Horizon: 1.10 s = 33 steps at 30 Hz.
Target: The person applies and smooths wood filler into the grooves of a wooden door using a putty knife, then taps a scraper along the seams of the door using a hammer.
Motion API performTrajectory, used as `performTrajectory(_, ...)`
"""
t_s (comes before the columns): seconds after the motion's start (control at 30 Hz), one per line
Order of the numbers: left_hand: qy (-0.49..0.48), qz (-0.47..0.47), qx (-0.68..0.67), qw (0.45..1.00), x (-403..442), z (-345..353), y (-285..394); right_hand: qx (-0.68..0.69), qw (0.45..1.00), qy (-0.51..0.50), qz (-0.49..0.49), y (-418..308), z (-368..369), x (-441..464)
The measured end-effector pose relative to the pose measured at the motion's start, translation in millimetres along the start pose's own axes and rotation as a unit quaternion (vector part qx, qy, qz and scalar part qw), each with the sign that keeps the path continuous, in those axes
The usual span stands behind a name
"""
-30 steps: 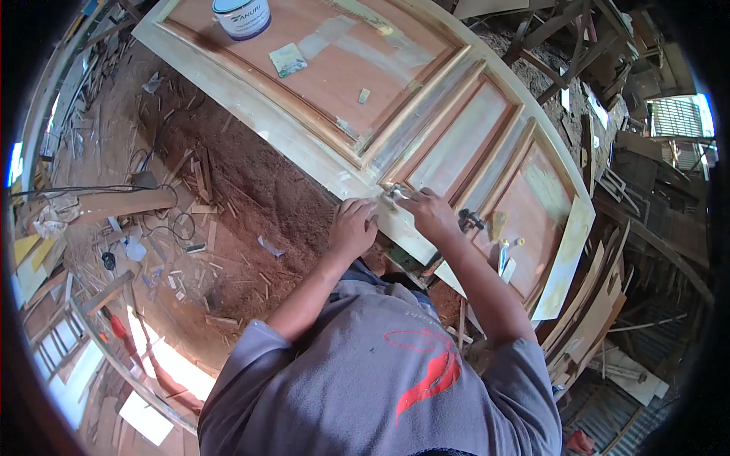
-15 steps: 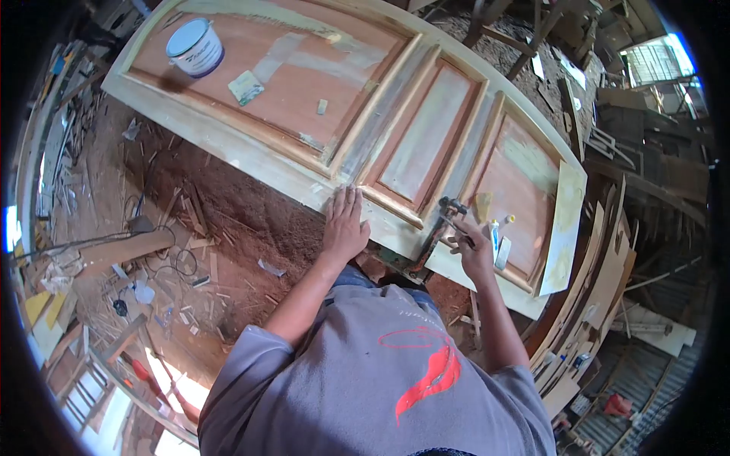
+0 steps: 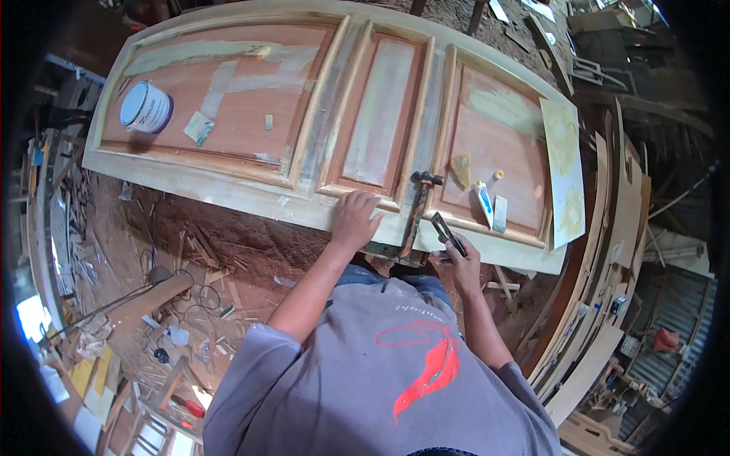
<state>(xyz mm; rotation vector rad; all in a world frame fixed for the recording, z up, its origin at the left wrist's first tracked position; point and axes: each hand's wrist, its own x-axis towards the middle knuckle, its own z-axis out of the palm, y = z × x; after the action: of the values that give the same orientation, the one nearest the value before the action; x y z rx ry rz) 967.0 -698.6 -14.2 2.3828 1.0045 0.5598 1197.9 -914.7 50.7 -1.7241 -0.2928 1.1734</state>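
Note:
A large panelled wooden door (image 3: 251, 181) lies flat in front of me, patched with pale filler. My left hand (image 3: 356, 220) rests on its near edge below the middle panel, fingers stretched out and holding nothing. In my right hand (image 3: 464, 262) is a narrow dark flat-bladed tool (image 3: 449, 234), its tip pointing up and left over the near edge. Just left of that tool, a hammer (image 3: 418, 209) with a worn orange-brown handle lies across the door frame. Beyond my right hand are a blue-and-white tube (image 3: 484, 204), a small pale block (image 3: 499, 213) and a yellow cap (image 3: 499, 175).
On the left panel stand a white bucket (image 3: 148, 108) and a stained square (image 3: 199, 128). A tan scrap (image 3: 461, 170) lies on the right panel. A stained pale board (image 3: 564, 171) covers the door's right end. Planks (image 3: 608, 251) lean at right; offcuts litter the dirt floor.
My right hand has drawn back from the hammer toward me, and the flat-bladed tool now shows clearly in it. The view has turned; my left hand stays at the near edge.

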Motion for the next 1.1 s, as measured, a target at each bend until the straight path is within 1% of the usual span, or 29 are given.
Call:
performTrajectory(0.03, -0.024, 0.016, -0.006, 1.0, 9, 9, 7, 0.016, 1.0, -0.001, 0.0, 3, 0, -1)
performTrajectory(0.07, -0.018, 0.01, -0.017, 1.0, 18, 18, 14, 0.04, 0.999, 0.0, -0.003, 7, 0, -2)
performTrajectory(0.17, -0.078, -0.058, -0.004, 0.995, 36, 21, 37, 0.038, 0.999, 0.022, 0.007, 4, -3, -10)
performTrajectory(0.4, -0.053, -0.074, -0.015, 0.996, 37, 23, 44, 0.072, 0.996, 0.046, 0.017, 28, -29, -13)
performTrajectory(0.5, -0.071, -0.095, -0.002, 0.993, 43, 23, 48, 0.083, 0.995, 0.038, 0.029, 30, -34, -9)
performTrajectory(0.6, -0.123, -0.132, 0.022, 0.983, 51, 21, 54, 0.081, 0.996, 0.03, 0.026, 23, -33, -2)
performTrajectory(0.7, -0.144, -0.13, 0.043, 0.98, 52, 20, 54, 0.08, 0.996, 0.013, 0.022, 18, -34, 10)
performTrajectory(0.8, -0.097, -0.07, 0.024, 0.993, 44, 26, 44, 0.077, 0.997, -0.005, 0.018, 10, -38, 22)
performTrajectory(0.9, -0.064, -0.054, 0.016, 0.996, 39, 28, 42, 0.068, 0.998, -0.011, 0.015, 5, -48, 32)
performTrajectory(1.0, -0.089, -0.087, 0.034, 0.992, 41, 30, 46, 0.054, 0.998, -0.005, 0.024, -4, -57, 39)
performTrajectory(1.1, -0.092, -0.109, 0.04, 0.989, 44, 29, 53, 0.043, 0.999, -0.01, 0.022, -10, -64, 48)
